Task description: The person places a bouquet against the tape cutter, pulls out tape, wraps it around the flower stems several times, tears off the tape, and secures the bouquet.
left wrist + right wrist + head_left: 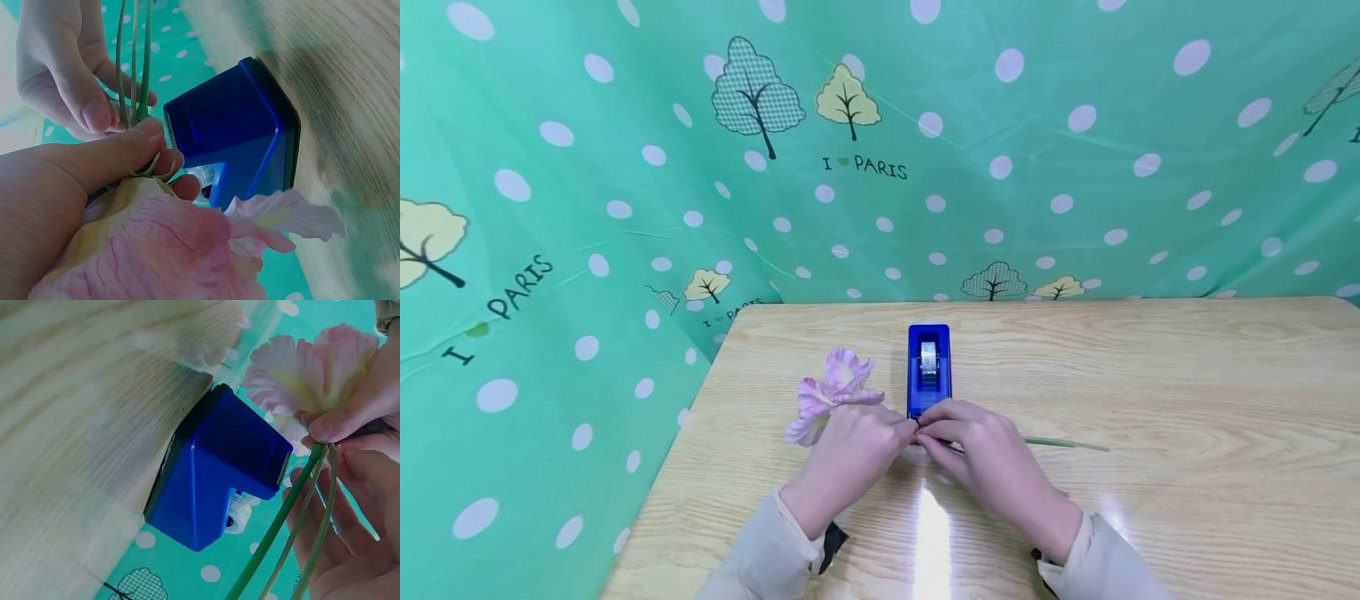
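Note:
Pink artificial flowers point(838, 383) lie to the left of a blue tape dispenser point(913, 367), with their green stems point(1051, 442) running right. My left hand point(859, 440) pinches the stems just under the blossoms, close in front of the dispenser's toothed edge. Meeting it there, my right hand point(988, 450) has thumb and fingers around the same stems. In the right wrist view, its fingers point(356, 528) curl behind three stems point(272, 534). A glossy patch point(117, 114) shows by the right thumb in the left wrist view; I cannot tell whether it is tape.
The dispenser stands on a light wooden table point(1187, 433) and holds a roll of clear tape point(928, 357). A green polka-dot cloth point(1037, 192) with printed trees hangs behind the table and along its left side. Light reflects off the tabletop between the forearms.

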`<state>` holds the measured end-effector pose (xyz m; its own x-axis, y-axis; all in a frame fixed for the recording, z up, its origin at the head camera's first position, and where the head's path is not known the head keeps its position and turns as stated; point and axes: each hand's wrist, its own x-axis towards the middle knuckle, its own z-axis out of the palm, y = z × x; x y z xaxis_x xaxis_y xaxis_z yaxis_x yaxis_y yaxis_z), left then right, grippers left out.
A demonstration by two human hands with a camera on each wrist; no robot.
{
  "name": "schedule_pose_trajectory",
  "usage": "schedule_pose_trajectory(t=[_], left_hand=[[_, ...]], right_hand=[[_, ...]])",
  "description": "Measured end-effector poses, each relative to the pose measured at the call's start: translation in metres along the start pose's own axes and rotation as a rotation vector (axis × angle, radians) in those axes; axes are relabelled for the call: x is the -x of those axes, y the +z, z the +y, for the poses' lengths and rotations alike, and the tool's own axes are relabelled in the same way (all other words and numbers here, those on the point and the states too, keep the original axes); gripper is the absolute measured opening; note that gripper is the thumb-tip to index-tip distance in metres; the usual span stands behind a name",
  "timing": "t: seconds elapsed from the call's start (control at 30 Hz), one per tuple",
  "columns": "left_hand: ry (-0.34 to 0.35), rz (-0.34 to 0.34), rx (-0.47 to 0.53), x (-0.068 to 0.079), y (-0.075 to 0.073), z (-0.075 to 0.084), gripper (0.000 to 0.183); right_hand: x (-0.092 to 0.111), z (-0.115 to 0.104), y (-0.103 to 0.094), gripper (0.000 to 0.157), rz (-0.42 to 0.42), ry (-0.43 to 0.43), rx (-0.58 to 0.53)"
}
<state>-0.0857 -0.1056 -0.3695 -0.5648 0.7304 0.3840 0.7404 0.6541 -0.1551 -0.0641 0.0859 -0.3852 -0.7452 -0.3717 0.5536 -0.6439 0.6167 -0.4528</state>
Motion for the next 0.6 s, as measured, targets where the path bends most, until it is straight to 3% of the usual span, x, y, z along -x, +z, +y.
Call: schedule_pose_trajectory(t=[0.17,0.5,0.6], left_hand=[[0.011,0.020,-0.019,0.0000,-0.0002,0.0011,0.006],[0.026,0.051,-0.062,0.0029,0.0017,0.0042,0.007],[0.038,0.087,-0.088,0.0055,0.0031,0.0053,0.009]], right_hand=[[0.0000,0.0002,0.0007,0.010,0.011,0.051,0.001],[0.0007,-0.0003,0.0003,0.013,0.024,0.092,0.003],[0.0004,-0.0009,0.0010,0.013,0.016,0.092,-0.002]])
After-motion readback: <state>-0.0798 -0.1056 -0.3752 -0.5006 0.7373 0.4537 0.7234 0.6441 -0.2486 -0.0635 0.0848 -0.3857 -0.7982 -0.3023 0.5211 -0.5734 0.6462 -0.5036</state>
